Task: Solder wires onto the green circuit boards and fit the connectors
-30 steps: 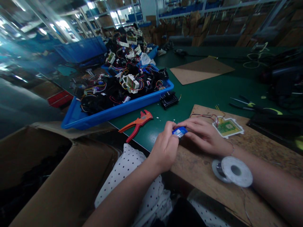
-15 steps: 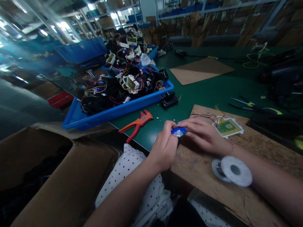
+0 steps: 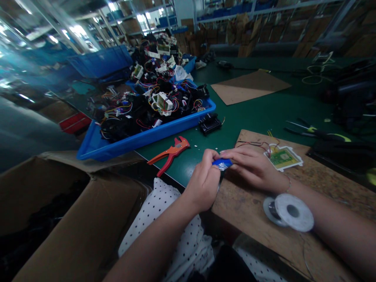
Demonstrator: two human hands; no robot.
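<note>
A small blue object (image 3: 222,163) with pale markings is held between both hands over the left edge of a wooden board (image 3: 249,211). My left hand (image 3: 204,184) pinches its left end with curled fingers. The fingers of my right hand (image 3: 252,168) close on its right end, the wrist resting over the board. Beside the right hand lies a green circuit board in a white frame (image 3: 283,158), with thin red wires running behind the fingers. A spool of wire (image 3: 290,212) sits against the right forearm.
Orange-red wire strippers (image 3: 173,152) lie left of the hands. Behind them stand a blue tray (image 3: 147,136) heaped with wired parts and a black part (image 3: 210,124). Pliers (image 3: 320,133) and a cardboard sheet (image 3: 249,87) lie farther back; an open carton (image 3: 73,219) is lower left.
The blue object has tilted slightly between the fingers, showing a little more of its marked face. Both hands are otherwise nearly where they were.
</note>
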